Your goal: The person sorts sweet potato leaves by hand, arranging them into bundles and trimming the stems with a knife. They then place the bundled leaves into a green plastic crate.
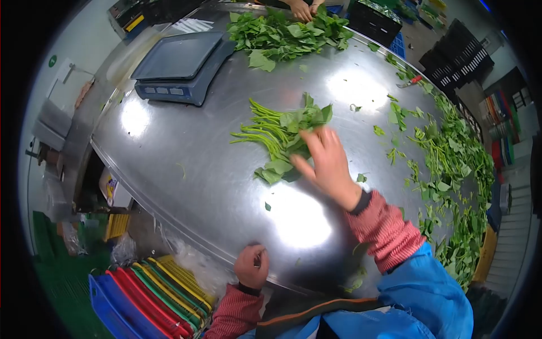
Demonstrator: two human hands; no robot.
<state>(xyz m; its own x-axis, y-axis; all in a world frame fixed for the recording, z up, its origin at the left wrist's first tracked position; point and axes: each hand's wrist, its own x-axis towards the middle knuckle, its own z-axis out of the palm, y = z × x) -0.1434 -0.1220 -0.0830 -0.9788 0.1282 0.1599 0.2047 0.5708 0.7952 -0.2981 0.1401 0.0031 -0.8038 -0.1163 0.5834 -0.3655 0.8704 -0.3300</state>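
A small bunch of leafy greens (268, 133) lies on the steel table (209, 169), its light green stems pointing left and its leaves to the right. Over the leafy end is my right hand (326, 164), thumb and fingers apart, fingertips right at the leaves. My left hand (251, 267) is closed in a fist at the table's near edge, around a small dark thing that I cannot make out.
A blue-grey weighing scale (180, 56) stands at the back left. Another person's hands (303, 10) are at a leafy heap (288, 35). More greens (451, 175) line the right edge, near a red-handled tool (410, 82). Colourful baskets (149, 296) stand below left.
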